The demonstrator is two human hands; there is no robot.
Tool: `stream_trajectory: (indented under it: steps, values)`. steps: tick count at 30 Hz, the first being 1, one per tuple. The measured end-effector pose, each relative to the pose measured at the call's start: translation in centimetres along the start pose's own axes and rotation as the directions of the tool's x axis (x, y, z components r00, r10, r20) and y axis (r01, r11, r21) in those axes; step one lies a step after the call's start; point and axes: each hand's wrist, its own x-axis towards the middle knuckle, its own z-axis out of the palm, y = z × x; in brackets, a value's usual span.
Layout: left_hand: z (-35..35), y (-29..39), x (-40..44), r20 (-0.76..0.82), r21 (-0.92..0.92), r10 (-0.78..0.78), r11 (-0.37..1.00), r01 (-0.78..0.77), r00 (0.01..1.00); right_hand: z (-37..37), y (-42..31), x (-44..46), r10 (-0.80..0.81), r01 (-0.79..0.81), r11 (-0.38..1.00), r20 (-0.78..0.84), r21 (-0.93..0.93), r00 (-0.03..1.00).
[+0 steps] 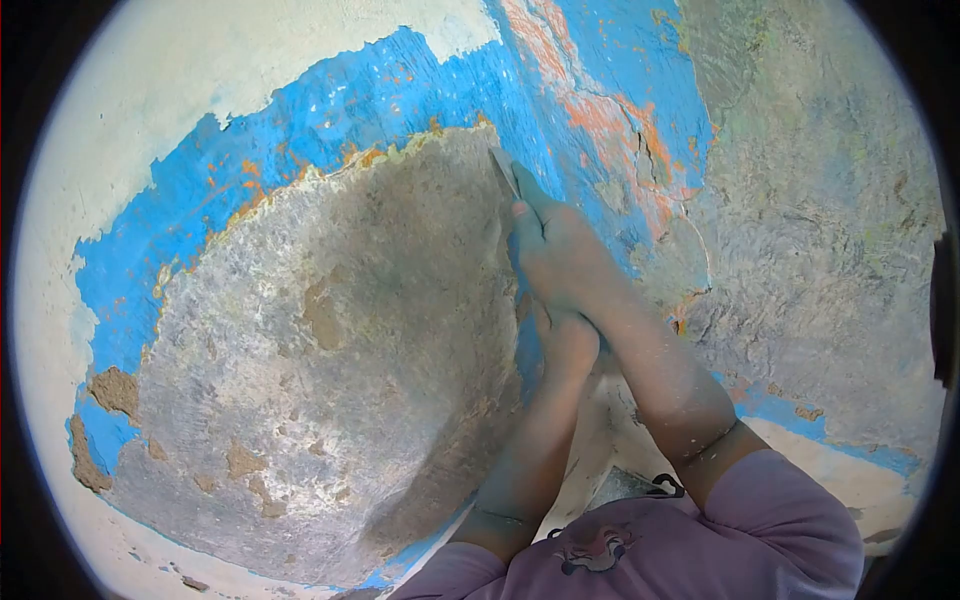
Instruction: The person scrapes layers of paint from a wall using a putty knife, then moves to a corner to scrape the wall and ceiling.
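My right hand (560, 250) is closed around a scraper, with its thin grey blade (504, 172) pointing up and to the left. The blade tip lies at the wall, by the border between the bare grey plaster (380, 270) and the blue paint (470, 90). Just below, my left hand (570, 342) is closed beside my right wrist. Its fingers are mostly turned away, so what it grips is hidden. The scraper's handle is covered by my right hand.
Pale whitish paint (190, 70) surrounds the blue band. Rough bare plaster (820, 230) covers the wall at right, with cracked orange and blue patches (640, 130) beside it. Brown crumbly spots (115, 392) show at far left. A pale floor strip (160, 545) runs along the bottom.
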Motion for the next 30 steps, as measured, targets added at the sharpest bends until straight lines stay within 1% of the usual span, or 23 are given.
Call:
stream_trajectory:
  steps: [1,3,4,6,7,9,10,12,13,15,16,17,18,19,21,22,24,25,26,27,28,29,30]
  values:
    - [0.0,0.0,-0.3,-0.001,0.002,0.000,1.000,0.000,1.000,-0.3,0.1,0.0,-0.038,0.039,0.999,-0.015,0.026,0.999]
    - [-0.3,0.1,-0.6,-0.069,0.200,0.071,0.978,-0.056,0.995,-0.4,0.3,-0.2,-0.080,0.082,0.995,-0.040,0.056,0.996]
    - [-0.3,-0.2,-0.6,-0.067,0.198,0.083,0.978,-0.068,0.994,0.0,0.5,-0.5,-0.096,0.097,0.995,-0.029,0.027,0.995]
    - [0.1,-1.2,-0.6,-0.032,0.264,0.015,0.965,-0.006,0.999,-0.1,0.3,-0.1,-0.114,0.113,0.993,-0.026,-0.013,0.993]
    - [-0.1,0.3,-0.1,-0.026,0.260,0.012,0.966,-0.005,1.000,-0.1,-0.1,0.3,-0.078,0.077,0.997,-0.040,-0.026,0.996]
    - [-0.3,2.9,0.8,0.029,0.005,-0.091,0.996,0.091,0.995,-0.5,-0.8,0.0,-0.036,0.034,0.998,-0.049,-0.043,0.998]
    - [-0.3,2.3,0.2,0.030,0.001,-0.094,0.996,0.094,0.995,-0.9,-1.2,-0.5,-0.065,0.064,0.998,-0.034,-0.025,0.997]
    - [-0.5,0.9,-0.9,-0.102,0.329,0.221,0.927,-0.177,0.970,-0.9,-1.5,-0.9,-0.099,0.099,0.995,-0.025,-0.010,0.995]
    - [-0.1,0.7,-0.5,-0.107,0.320,0.228,0.929,-0.184,0.968,-0.6,-1.5,-0.9,-0.064,0.064,0.998,0.015,-0.026,0.998]
    - [0.3,0.7,-0.2,-0.022,-0.018,-0.035,0.999,0.034,0.999,-0.2,-1.4,-0.7,-0.014,0.017,0.999,0.060,-0.044,0.998]
    - [0.1,1.5,-0.1,-0.017,-0.017,-0.049,0.999,0.049,0.999,-0.1,-1.3,-0.3,-0.012,0.013,0.998,0.007,-0.060,1.000]
    - [-0.1,2.3,0.3,0.020,-0.115,-0.112,0.987,0.113,0.994,0.1,-1.3,-0.1,-0.017,0.013,0.997,-0.047,-0.079,0.999]
    - [-0.3,2.9,0.7,0.059,-0.210,-0.165,0.962,0.174,0.984,-0.2,-1.6,-0.5,-0.013,0.010,0.997,-0.041,-0.081,0.999]
    - [-0.4,2.4,0.6,0.061,-0.207,-0.173,0.961,0.182,0.983,-0.7,-2.1,-1.3,-0.038,0.038,0.997,-0.001,-0.074,0.999]
    - [-0.3,0.0,1.1,0.020,0.061,-0.073,0.996,0.071,0.997,-0.6,-2.2,-1.3,-0.073,0.075,0.995,0.028,-0.070,0.997]
    - [0.0,-1.1,1.4,0.007,0.190,-0.018,0.982,0.016,1.000,0.2,-1.6,-0.7,-0.080,0.078,0.993,-0.022,-0.089,0.997]
    - [0.1,-2.8,0.9,0.016,0.448,0.073,0.891,-0.073,0.997,0.3,-1.5,-0.2,-0.068,0.061,0.993,-0.067,-0.101,0.995]
    - [-0.4,-0.2,0.9,0.025,0.453,0.062,0.889,-0.067,0.998,-0.4,-2.2,0.3,0.011,-0.014,0.997,-0.038,-0.077,0.999]
    - [-1.1,4.8,1.8,0.037,0.099,-0.150,0.984,0.146,0.988,-0.9,-2.6,0.7,0.078,-0.079,0.995,-0.010,-0.059,0.997]
    - [-1.4,7.5,2.3,0.125,-0.257,-0.333,0.899,0.355,0.935,-0.9,-2.6,0.4,0.077,-0.078,0.995,-0.015,-0.054,0.997]
    - [-1.3,7.4,1.9,0.129,-0.253,-0.326,0.902,0.349,0.936,-0.9,-2.4,-0.2,-0.010,0.009,0.998,-0.028,-0.065,1.000]
    - [-1.0,6.9,1.2,0.042,-0.278,-0.215,0.935,0.218,0.976,-1.0,-2.3,-0.3,-0.104,0.100,0.992,-0.042,-0.082,0.994]
    - [-0.6,6.4,1.1,-0.051,-0.297,-0.100,0.951,0.081,0.994,-0.9,-2.3,0.2,-0.114,0.110,0.990,-0.052,-0.087,0.992]
